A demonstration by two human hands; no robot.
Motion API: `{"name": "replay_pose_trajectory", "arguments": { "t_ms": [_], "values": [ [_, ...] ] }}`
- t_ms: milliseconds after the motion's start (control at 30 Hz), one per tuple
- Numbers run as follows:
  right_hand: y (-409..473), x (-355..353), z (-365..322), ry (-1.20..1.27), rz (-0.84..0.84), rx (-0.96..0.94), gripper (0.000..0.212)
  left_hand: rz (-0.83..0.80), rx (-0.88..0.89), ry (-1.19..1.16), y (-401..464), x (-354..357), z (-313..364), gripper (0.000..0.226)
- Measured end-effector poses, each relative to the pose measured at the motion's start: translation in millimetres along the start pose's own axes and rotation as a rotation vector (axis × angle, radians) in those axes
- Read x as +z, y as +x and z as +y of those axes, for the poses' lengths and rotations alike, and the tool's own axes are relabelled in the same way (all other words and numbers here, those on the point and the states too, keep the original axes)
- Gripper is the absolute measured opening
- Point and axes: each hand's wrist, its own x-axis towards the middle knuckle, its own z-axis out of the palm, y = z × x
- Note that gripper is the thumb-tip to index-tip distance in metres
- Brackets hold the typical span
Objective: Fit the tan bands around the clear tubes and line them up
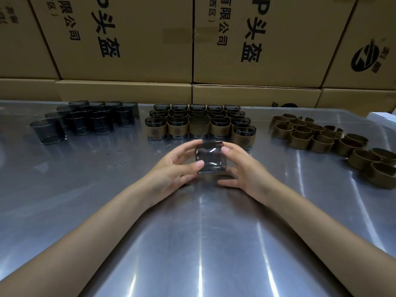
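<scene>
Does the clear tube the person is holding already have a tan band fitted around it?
No, the tube held between the left hand and right hand is bare smoky plastic with no band on it.

Smoky-grey clear tubes [85,121], tan bands [321,139] w/ dark round emblem — silver table [192,243].

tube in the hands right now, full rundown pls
The held tube is a short, smoky, see-through cylinder with no tan band on it, glossy like glass or clear plastic. It is tipped on its side, open mouth away from the camera, above the steel table. The left hand grips its left side, thumb on the wall facing the camera; the right hand holds its right side, fingers on the top rim and underneath. It sits just in front of the banded tubes.
</scene>
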Motion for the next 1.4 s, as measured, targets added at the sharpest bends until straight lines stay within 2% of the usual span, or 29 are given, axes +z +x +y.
{"name": "replay_pose_trajectory", "arguments": {
  "t_ms": [100,200,333,400,533,633,733,800,933,1067,1233,1400],
  "values": [
    [0,3,2,-0.068,0.015,-0.009,0.031,-0.036,0.027,-0.038,0,-2,-1,0.064],
    [-1,-3,1,0.011,-0.02,-0.022,0.035,-0.034,-0.009,-0.039,2,-3,1,0.062],
    [-2,-10,0,0.174,-0.055,-0.062,0.054,0.075,-0.082,0.244,4,9,3,0.066],
    [-2,-10,0,0.172,-0.066,-0.06,0.054,0.126,-0.063,0.359,5,15,1,0.074],
    [-3,-8,3,0.14,-0.073,-0.074,0.054,0.129,-0.024,0.288,4,13,-2,0.053],
    [-3,-1,7,-0.038,-0.055,-0.153,0.054,0.223,0.104,0.306,1,13,-6,0.052],
    [-5,6,10,-0.22,-0.01,-0.222,0.056,0.281,0.229,0.374,0,15,-8,0.073],
    [-6,10,11,-0.321,0.028,-0.267,0.056,0.321,0.273,0.418,0,15,-8,0.079],
    [-9,16,15,-0.468,0.127,-0.328,0.056,0.27,0.343,0.625,-1,18,-10,0.063],
    [-10,17,16,-0.731,0.249,-0.34,0.058,0.208,0.342,0.726,1,18,-12,0.059],
    [-9,18,17,-0.811,0.244,-0.27,0.059,0.152,0.251,0.712,5,13,-16,0.059],
    [-8,17,17,-0.817,0.212,-0.241,0.071,0.153,0.184,0.676,7,11,-19,0.072]
  ]
}}
